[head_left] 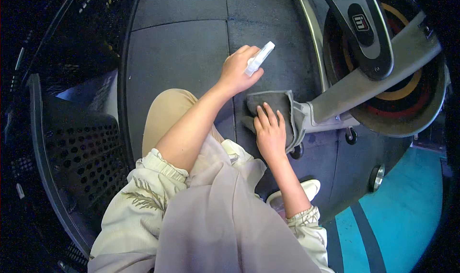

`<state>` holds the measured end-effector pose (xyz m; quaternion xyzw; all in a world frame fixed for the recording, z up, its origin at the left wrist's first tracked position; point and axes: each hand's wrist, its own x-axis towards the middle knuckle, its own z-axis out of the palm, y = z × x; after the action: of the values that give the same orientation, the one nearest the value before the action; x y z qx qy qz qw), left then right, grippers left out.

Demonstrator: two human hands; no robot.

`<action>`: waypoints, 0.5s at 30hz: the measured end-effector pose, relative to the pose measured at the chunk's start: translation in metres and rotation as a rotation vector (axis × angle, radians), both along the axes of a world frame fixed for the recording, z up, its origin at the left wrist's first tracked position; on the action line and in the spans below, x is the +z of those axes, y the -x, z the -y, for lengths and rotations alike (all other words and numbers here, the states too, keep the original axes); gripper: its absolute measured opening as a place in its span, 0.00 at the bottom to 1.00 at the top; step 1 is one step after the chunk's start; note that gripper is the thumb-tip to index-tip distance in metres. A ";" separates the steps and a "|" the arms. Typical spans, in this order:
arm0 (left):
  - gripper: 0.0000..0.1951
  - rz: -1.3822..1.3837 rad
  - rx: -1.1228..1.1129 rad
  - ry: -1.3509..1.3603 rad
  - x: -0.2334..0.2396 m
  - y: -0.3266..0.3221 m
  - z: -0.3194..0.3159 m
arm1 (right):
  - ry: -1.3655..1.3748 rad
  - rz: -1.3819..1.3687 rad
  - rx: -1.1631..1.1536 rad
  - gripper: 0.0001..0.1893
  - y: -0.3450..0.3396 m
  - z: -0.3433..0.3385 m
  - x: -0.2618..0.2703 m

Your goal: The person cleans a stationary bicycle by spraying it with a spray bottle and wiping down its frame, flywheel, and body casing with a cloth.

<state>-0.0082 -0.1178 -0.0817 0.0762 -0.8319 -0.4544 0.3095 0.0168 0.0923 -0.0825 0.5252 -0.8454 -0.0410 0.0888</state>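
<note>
My left hand [239,70] is closed around a white plastic object [259,59], which looks like a spray bottle's trigger head seen from above. Whatever lies below it is hidden by the hand. Palm down and fingers spread, my right hand [271,134] rests on a dark grey cloth [254,100]. The cloth is draped over the end of the base of an exercise bike [373,89], covering that end. A pale seam or edge runs along the cloth's right side, beside the bike's grey frame.
Dark rubber mats [179,57] cover the floor. A metal tube [314,32] curves up past the bike's flywheel [399,111]. Small black wheels [351,135] are under the base. At left stands a black perforated panel [90,158]. Turquoise flooring [406,201] lies at lower right.
</note>
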 end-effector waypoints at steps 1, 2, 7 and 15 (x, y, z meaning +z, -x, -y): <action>0.18 -0.007 0.002 0.003 -0.002 0.001 0.001 | 0.008 -0.018 0.042 0.11 -0.002 -0.006 0.000; 0.18 -0.014 0.003 0.005 -0.003 0.001 0.002 | 0.012 -0.018 0.066 0.11 -0.005 -0.012 0.001; 0.17 -0.009 0.003 -0.027 0.000 -0.002 0.000 | -0.076 -0.002 0.133 0.11 -0.021 -0.042 0.016; 0.18 0.018 0.018 -0.002 0.004 -0.003 -0.004 | 0.002 -0.010 0.111 0.12 -0.012 -0.013 0.005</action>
<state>-0.0055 -0.1140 -0.0779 0.0882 -0.8334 -0.4516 0.3063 0.0286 0.1055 -0.0778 0.5710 -0.8145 -0.0377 0.0955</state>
